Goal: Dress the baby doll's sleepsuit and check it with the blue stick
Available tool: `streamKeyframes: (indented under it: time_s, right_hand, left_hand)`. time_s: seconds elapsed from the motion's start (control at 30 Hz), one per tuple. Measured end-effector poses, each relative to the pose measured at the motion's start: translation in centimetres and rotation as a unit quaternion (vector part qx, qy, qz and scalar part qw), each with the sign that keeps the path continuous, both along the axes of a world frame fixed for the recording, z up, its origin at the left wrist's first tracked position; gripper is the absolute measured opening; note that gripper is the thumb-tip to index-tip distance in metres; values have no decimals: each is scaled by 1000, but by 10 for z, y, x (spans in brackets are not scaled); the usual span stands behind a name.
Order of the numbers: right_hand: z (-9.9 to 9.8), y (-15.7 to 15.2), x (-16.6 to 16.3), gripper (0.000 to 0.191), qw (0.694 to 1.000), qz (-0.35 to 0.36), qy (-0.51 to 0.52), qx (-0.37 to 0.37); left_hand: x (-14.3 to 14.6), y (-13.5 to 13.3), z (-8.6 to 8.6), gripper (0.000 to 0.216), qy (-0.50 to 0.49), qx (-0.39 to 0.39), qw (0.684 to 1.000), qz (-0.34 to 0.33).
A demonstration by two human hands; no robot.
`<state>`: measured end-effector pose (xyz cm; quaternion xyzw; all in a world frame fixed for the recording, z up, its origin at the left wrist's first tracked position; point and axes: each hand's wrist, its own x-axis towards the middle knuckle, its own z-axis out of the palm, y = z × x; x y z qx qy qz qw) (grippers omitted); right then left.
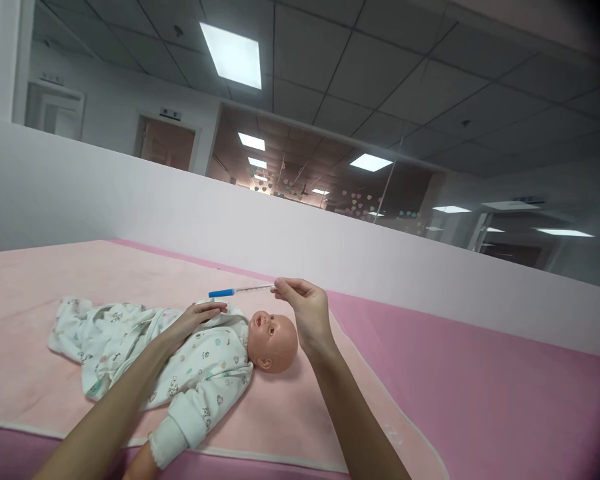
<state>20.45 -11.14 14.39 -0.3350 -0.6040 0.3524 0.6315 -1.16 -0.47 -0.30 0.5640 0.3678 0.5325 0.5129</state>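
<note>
Right hand pinches clear end of blue-ended thermometer, long axis near level, running leftward; blue end lies near left hand. Left rests on doll's clothing, fingers extended; thumb hidden, cannot tell if gripping.

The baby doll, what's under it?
Under the doll is a light pink blanket, spread over a darker pink surface. The patch right beneath its body is covered, so I can't see that.
</note>
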Motion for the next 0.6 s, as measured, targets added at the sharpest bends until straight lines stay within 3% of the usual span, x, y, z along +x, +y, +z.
streamKeyframes:
  time_s: [0.1,0.17,0.37,0.47,0.6]
  right_hand:
    - [-11,-11,8,22,999,-16,26,-8]
    - [-26,-20,19,22,998,-65,21,-11]
    - [-112,-41,71,28,971,-222,-5,-92]
    - [-149,-39,88,31,963,-230,-19,-138]
    - [-169,-35,95,25,953,-232,-113,-157]
  left_hand:
    - [0,0,-2,46,-21,-11,1000,-1]
    - [-1,1,-4,46,-30,-20,999,-6]
    - [-1,4,-5,50,7,-1,999,-31]
    - [-2,6,-6,52,30,22,999,-33]
    - [-1,7,-6,54,53,28,998,-28]
